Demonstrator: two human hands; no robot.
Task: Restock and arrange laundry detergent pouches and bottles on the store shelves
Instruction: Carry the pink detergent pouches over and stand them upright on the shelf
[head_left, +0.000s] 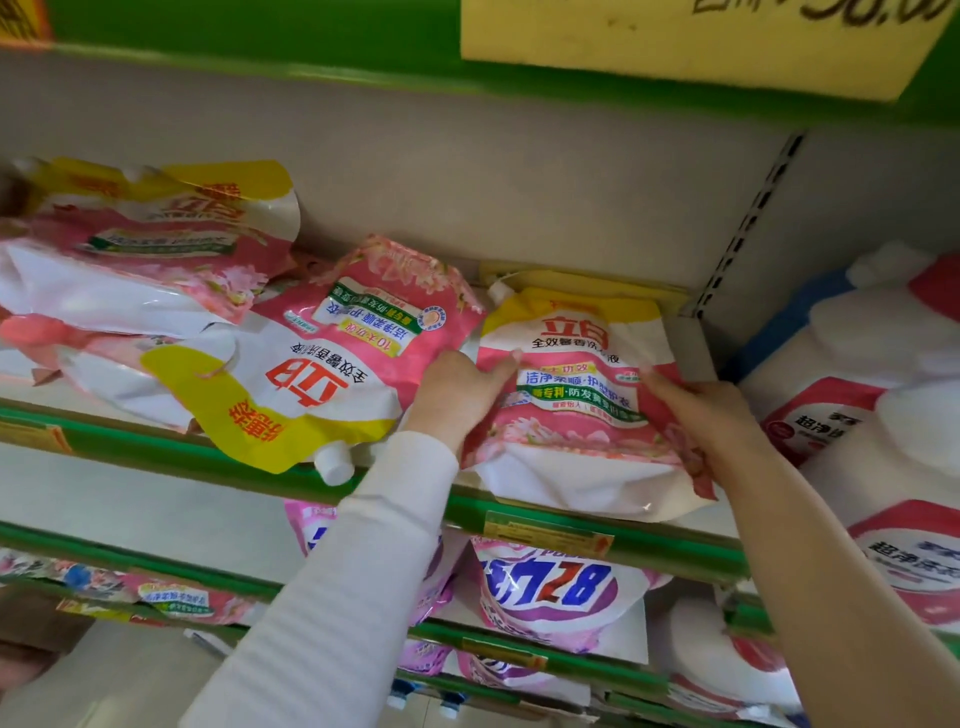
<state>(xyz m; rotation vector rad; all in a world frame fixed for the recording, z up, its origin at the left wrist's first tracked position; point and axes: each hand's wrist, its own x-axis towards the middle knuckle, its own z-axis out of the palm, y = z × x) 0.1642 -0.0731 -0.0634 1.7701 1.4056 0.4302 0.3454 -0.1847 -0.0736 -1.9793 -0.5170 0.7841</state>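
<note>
Two grips on one pouch (576, 400): left hand (457, 389), right hand (714, 410) clutch its sides, seating it (spout rearward). Next, probably: square it beside the flipped pouch (322, 364).

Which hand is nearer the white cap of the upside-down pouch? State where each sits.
Left. The left hand grips the upright pouch at its left edge, just right of the cap; the right hand grips its far right edge.
</note>
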